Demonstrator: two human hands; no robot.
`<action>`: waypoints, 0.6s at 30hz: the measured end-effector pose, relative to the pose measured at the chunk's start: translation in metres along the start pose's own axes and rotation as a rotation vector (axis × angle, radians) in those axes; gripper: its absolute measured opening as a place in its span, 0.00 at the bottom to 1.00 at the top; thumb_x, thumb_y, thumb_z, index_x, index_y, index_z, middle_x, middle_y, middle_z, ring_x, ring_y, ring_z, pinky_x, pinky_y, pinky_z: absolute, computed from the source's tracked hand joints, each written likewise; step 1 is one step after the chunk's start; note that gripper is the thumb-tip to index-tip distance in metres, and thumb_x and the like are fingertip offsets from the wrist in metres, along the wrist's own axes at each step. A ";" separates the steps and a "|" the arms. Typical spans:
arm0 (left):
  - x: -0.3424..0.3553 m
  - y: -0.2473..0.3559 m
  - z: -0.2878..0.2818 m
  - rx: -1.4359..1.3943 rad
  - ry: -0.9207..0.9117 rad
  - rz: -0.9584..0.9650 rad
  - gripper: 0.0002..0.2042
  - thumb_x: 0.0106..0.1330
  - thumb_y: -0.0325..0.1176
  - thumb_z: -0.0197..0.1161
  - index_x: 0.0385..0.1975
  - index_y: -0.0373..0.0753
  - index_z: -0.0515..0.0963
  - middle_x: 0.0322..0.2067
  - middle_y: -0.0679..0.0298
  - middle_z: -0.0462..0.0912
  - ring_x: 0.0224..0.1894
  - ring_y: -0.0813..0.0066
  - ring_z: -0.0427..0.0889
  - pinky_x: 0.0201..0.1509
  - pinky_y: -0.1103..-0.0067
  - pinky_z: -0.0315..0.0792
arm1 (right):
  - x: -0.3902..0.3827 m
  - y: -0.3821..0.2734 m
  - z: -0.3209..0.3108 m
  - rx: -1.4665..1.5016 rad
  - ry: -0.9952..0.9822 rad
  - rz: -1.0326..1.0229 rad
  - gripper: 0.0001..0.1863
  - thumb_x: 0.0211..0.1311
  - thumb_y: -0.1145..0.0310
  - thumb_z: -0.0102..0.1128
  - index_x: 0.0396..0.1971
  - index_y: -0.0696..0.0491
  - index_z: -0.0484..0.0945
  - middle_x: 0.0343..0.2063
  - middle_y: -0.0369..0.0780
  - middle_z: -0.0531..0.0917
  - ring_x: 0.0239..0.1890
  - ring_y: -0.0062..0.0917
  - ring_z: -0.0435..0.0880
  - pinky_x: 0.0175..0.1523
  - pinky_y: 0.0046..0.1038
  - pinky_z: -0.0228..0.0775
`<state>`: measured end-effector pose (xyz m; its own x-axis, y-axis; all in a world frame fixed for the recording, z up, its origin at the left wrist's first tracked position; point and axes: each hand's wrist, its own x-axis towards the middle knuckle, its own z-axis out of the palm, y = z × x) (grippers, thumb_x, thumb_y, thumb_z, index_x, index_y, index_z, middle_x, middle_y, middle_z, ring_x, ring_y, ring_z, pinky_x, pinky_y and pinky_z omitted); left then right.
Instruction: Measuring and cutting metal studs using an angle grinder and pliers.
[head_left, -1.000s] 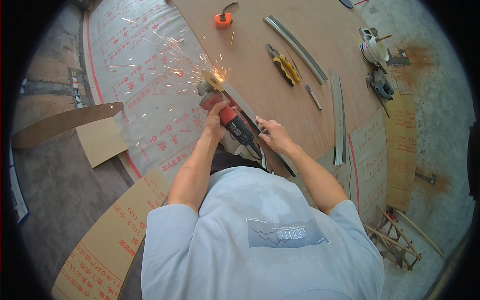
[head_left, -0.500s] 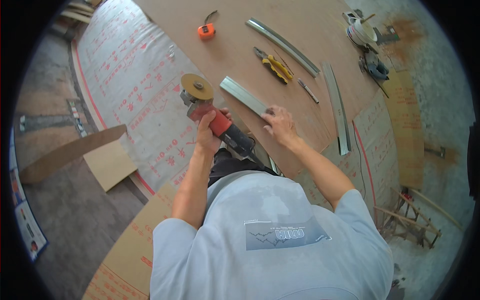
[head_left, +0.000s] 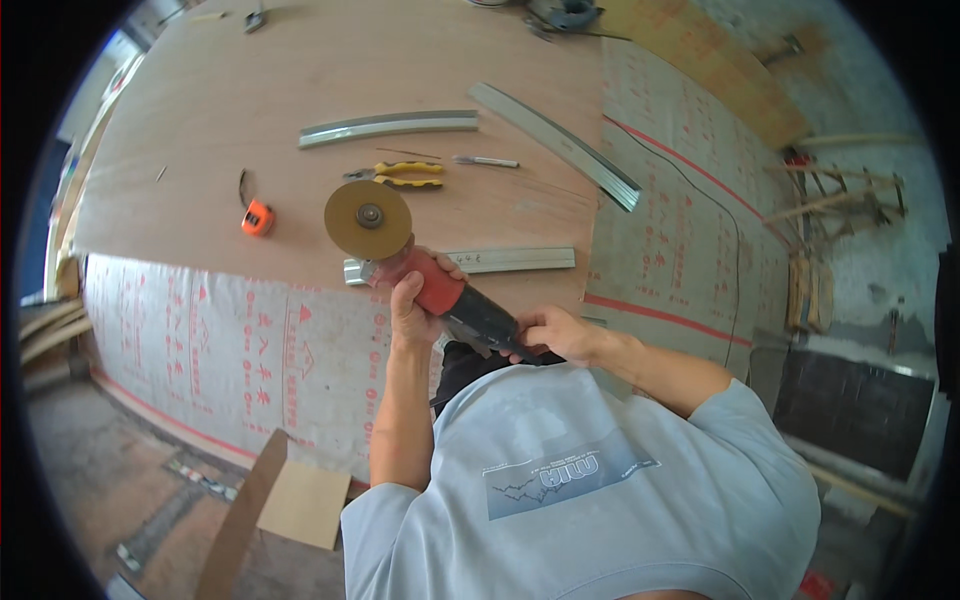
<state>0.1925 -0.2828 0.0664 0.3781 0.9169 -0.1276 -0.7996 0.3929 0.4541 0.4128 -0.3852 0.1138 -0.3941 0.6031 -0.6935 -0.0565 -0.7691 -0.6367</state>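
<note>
My left hand point(head_left: 408, 312) is wrapped round the red and black body of an angle grinder point(head_left: 438, 288). Its gold cutting disc point(head_left: 345, 222) faces up, over the table. At the grinder's black rear end, my right hand point(head_left: 558, 335) is closed with its fingertips on the cord. A short metal channel point(head_left: 515, 261) lies just beyond the grinder, near the table's front edge. Farther back are two more metal channels, one curved point(head_left: 390, 126) and one slanting point(head_left: 560, 145). Yellow-handled pliers point(head_left: 412, 169) and a marker pen point(head_left: 487, 161) lie between them and the grinder.
An orange tape measure point(head_left: 258, 218) rests on the wooden tabletop point(head_left: 190, 120) at the left. Printed protective sheeting point(head_left: 235, 350) covers the surface in front. A cable point(head_left: 715, 200) runs over sheeting at the right. Beyond stands a wooden frame point(head_left: 835, 195). A dark power tool point(head_left: 567, 14) sits far back.
My view has turned to the right. My right hand has left the short metal channel and come to the grinder's rear end. The grinder stays in my left hand.
</note>
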 end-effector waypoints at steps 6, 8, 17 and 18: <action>0.034 -0.038 0.029 -0.014 -0.033 -0.246 0.19 0.59 0.37 0.68 0.46 0.37 0.73 0.39 0.56 0.81 0.42 0.63 0.83 0.50 0.65 0.79 | -0.026 0.003 -0.026 -0.456 0.244 -0.194 0.17 0.64 0.73 0.53 0.50 0.63 0.79 0.40 0.43 0.87 0.45 0.27 0.84 0.52 0.29 0.75; 0.037 -0.057 0.044 0.061 -0.104 -0.257 0.18 0.60 0.35 0.67 0.47 0.36 0.73 0.41 0.56 0.82 0.45 0.64 0.83 0.49 0.70 0.79 | -0.036 -0.018 -0.012 -0.325 0.414 -0.431 0.25 0.61 0.67 0.62 0.57 0.61 0.74 0.43 0.45 0.86 0.47 0.28 0.84 0.54 0.33 0.75; 0.051 -0.056 -0.030 1.611 -0.362 -0.114 0.32 0.57 0.31 0.69 0.64 0.39 0.69 0.59 0.50 0.74 0.64 0.57 0.72 0.69 0.62 0.64 | -0.026 -0.008 -0.085 -0.802 0.799 -0.476 0.33 0.48 0.59 0.75 0.54 0.54 0.73 0.42 0.50 0.85 0.46 0.47 0.85 0.51 0.41 0.76; 0.047 -0.051 -0.043 1.910 -0.368 0.014 0.31 0.54 0.29 0.68 0.61 0.40 0.71 0.57 0.50 0.74 0.64 0.56 0.71 0.68 0.61 0.62 | -0.024 -0.005 -0.100 -0.832 0.837 -0.448 0.32 0.48 0.59 0.74 0.54 0.52 0.73 0.42 0.50 0.85 0.46 0.48 0.85 0.50 0.42 0.76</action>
<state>0.2309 -0.2565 -0.0011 0.6435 0.7623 -0.0697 0.5806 -0.4268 0.6933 0.5140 -0.3745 0.0997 0.2272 0.9590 -0.1693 0.6789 -0.2806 -0.6785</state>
